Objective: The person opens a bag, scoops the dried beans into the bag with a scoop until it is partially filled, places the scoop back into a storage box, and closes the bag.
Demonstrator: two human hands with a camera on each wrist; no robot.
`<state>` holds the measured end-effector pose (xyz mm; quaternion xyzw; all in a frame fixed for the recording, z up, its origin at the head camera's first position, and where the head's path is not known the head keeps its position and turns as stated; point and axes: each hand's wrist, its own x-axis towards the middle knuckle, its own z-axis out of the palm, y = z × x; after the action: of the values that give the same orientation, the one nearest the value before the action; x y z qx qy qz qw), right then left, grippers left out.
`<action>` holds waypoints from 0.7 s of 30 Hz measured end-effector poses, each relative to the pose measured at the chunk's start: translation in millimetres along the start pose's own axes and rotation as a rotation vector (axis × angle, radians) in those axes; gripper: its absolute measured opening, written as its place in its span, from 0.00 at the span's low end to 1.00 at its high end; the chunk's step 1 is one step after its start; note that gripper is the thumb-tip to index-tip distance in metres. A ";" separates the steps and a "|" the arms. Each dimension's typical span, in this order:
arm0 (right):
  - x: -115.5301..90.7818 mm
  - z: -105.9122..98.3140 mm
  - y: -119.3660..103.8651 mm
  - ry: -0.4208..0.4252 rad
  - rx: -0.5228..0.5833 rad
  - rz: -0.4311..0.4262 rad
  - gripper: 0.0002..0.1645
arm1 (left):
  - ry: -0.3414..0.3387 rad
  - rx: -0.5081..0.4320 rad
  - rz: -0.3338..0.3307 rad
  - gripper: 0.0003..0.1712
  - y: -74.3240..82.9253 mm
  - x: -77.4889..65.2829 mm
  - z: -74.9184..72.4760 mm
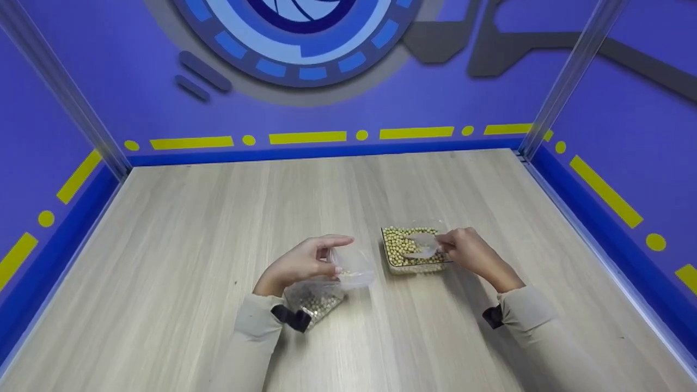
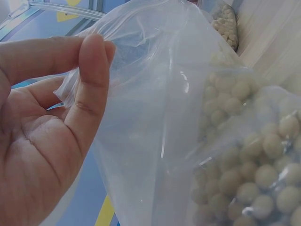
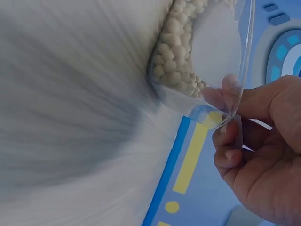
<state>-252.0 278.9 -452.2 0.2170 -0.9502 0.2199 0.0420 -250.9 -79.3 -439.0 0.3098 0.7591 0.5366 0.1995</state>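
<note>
The left hand pinches the rim of a clear plastic bag between thumb and forefinger, holding its mouth up and open; the bag's lower part, part filled with pale round beans, rests on the table just by the left sleeve. The right hand curls its fingers round the handle of a clear plastic scoop, whose bowl lies over the beans in a small clear tray standing just right of the bag.

The bag looks thin, limp and slick: it will likely sag shut unless it is held at the rim, and a grip lower down would only crush the loose beans together. The beans seem small, hard and dry, so they should roll and scatter easily if tipped. The scoop appears stiff and light, best taken by its handle, as it is now.

In the head view the scoop is nearly lost against the beans, and whether it carries any cannot be told. The right wrist view is blurred across its left half, and the tray is cut off at the top.
</note>
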 end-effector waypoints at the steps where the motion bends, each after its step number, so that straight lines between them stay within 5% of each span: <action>1: 0.0 0.5 0.5 0.003 -0.001 -0.002 0.19 | 0.001 -0.003 -0.001 0.36 0.0 0.1 -0.1; 8: -5.5 7.4 8.1 0.057 -0.060 -0.020 0.05 | 0.000 -0.003 0.018 0.36 -0.9 -0.3 -0.5; 21: -10.4 13.2 20.4 0.200 0.034 0.002 0.13 | 0.014 0.010 0.014 0.36 -1.4 0.9 0.1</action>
<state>-251.2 293.7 -474.0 0.1938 -0.9376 0.2564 0.1329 -251.8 -78.9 -440.4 0.3126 0.7610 0.5362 0.1889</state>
